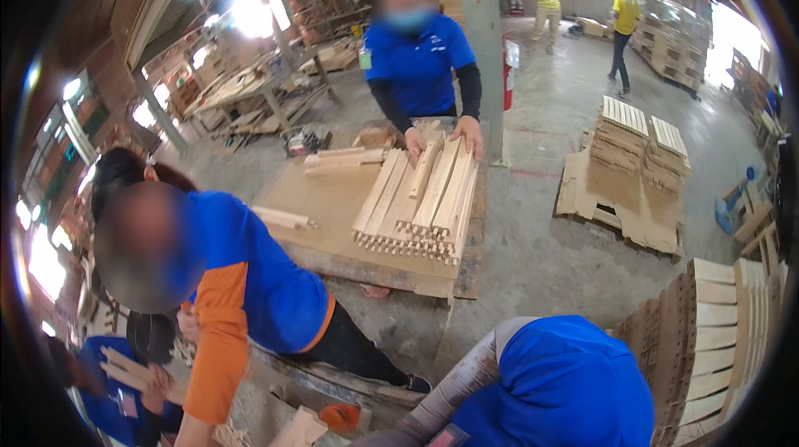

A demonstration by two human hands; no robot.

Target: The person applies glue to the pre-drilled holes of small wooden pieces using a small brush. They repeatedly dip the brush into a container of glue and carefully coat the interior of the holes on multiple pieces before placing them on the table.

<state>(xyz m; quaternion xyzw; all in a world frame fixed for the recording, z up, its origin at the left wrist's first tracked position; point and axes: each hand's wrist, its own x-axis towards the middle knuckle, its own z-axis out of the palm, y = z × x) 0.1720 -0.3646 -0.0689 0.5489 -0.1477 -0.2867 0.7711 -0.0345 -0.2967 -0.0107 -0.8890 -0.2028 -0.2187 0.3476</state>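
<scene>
Blue sleeve (566, 380) fills 5 o'clock, nearest the lens; it is the wearer's own arm, with a patterned grey cuff (466, 380) running down to 6 o'clock. Neither of the wearer's hands shows, so grip state of both is out of view.

At 8 o'clock a co-worker in a blue and orange shirt (250, 280) bends low over scrap wood blocks (295, 429) at the bottom edge. An orange object (339, 416) lies just beside the blocks; can't tell what it is.

At centre, a brown board (333, 222) lies on a low pallet. On it rests a bundle of pale wood slats (420, 201), fanned side by side, ends toward the camera. At 12 o'clock a second co-worker in a blue shirt (420, 64) has both hands (470, 135) on the far ends of the slats, fingers curled over them. More loose slats (341, 160) lie left of the bundle.

At 2 o'clock two slat stacks (641, 143) stand on flattened cardboard (616, 206). At 4 o'clock another stack (720, 347) stands close to the sleeve. Two people in yellow (624, 18) stand far back at 1 o'clock.
</scene>
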